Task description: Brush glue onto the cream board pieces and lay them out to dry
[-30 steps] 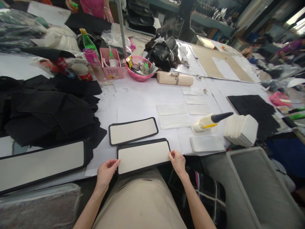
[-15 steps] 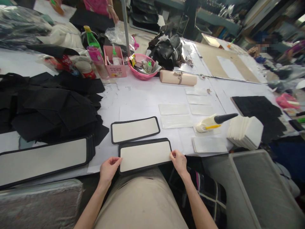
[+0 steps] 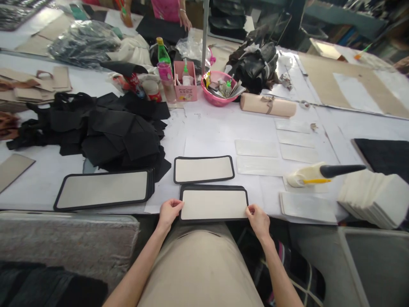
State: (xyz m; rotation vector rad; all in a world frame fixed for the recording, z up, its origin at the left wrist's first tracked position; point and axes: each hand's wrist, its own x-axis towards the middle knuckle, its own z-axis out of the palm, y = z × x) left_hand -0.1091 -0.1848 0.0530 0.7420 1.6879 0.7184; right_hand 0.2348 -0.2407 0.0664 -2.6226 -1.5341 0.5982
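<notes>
In front of me at the table's near edge lies a black-bordered panel with a cream centre point(image 3: 214, 204), on top of a small stack of similar ones. My left hand point(image 3: 171, 212) pinches its left edge between thumb and fingers. At the opposite end, my right hand point(image 3: 257, 217) pinches the lower right edge. Just beyond lies another black-bordered cream panel point(image 3: 203, 169). To the left rests a stack of longer bordered panels point(image 3: 104, 189), touching a heap of black cut pieces point(image 3: 108, 132).
Right of the panels lie pale strips point(image 3: 258, 165), a white bottle with a dark nozzle point(image 3: 305, 175) and a stack of white pieces point(image 3: 375, 196). Farther back stand a pink basin point(image 3: 219, 100), a pink box point(image 3: 185, 91) and a tan roll point(image 3: 268, 104). Another person's hand point(image 3: 184, 19) rests across the table.
My view has swung left, so the table's contents sit farther right and look more level. Both hands keep their pinch on the panel's two ends.
</notes>
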